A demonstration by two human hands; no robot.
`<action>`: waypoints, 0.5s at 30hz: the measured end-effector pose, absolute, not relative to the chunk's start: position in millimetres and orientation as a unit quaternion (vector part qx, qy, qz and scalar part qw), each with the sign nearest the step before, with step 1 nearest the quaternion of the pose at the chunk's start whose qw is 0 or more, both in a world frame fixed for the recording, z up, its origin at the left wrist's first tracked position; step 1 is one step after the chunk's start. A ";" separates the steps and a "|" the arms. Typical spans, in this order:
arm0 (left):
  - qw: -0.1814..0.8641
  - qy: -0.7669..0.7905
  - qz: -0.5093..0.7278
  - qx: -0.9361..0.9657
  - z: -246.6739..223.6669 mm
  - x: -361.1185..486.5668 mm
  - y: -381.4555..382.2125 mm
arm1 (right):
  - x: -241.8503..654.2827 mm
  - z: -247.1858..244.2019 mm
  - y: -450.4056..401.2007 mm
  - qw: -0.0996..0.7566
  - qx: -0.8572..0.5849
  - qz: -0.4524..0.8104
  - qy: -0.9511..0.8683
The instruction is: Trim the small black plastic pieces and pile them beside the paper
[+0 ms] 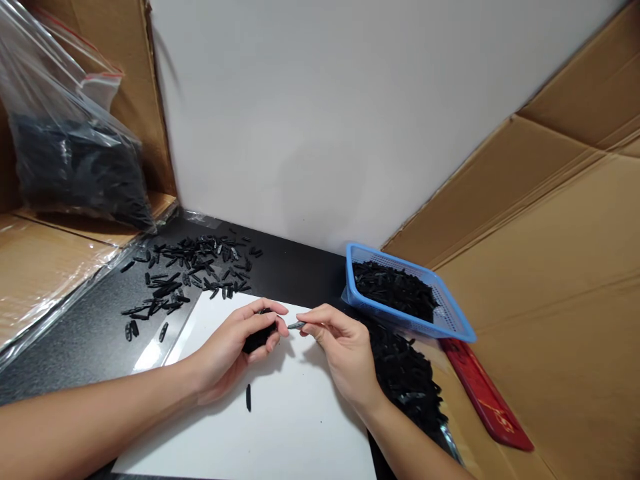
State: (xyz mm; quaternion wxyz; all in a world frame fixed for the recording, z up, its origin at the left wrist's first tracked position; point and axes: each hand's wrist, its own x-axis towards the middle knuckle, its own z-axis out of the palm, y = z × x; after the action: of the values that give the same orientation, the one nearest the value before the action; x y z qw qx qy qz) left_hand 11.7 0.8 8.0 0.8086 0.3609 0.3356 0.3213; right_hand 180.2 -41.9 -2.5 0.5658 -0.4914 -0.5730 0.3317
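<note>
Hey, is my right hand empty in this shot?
No, your right hand pinches a thin dark piece above the white sheet.

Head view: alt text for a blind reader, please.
The left hand cups black pieces; the right hand pinches a single black piece above a white sheet. A lone piece lies on the sheet, scattered pieces on the dark tabletop beyond at left. A blue basket holding black pieces is at right, a clear bag with black contents at upper left.
</note>
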 end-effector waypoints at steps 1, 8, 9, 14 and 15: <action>0.810 0.329 0.323 0.363 8.3 11.5 0.9 | 180.5 -2.7 -41.5 0.570 -0.491 0.344 -0.562; 0.799 0.342 0.303 0.392 7.1 8.5 -0.6 | 180.5 -1.2 -40.3 0.581 -0.487 0.383 -0.528; 0.798 0.345 0.300 0.393 7.3 7.9 -1.2 | 180.5 -1.3 -40.2 0.582 -0.486 0.385 -0.526; 0.795 0.340 0.294 0.406 7.4 7.2 -2.8 | 180.9 -2.0 -40.0 0.586 -0.479 0.396 -0.520; 0.793 0.338 0.292 0.413 6.7 7.6 -2.8 | 181.1 -2.3 -40.1 0.587 -0.475 0.397 -0.521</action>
State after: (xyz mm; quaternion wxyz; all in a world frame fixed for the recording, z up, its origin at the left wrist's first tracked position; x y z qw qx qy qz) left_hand 7.6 -2.8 6.7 0.7935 0.4134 0.3377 0.2924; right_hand 181.1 -40.1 -2.3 0.5872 -0.4754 -0.5214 0.3966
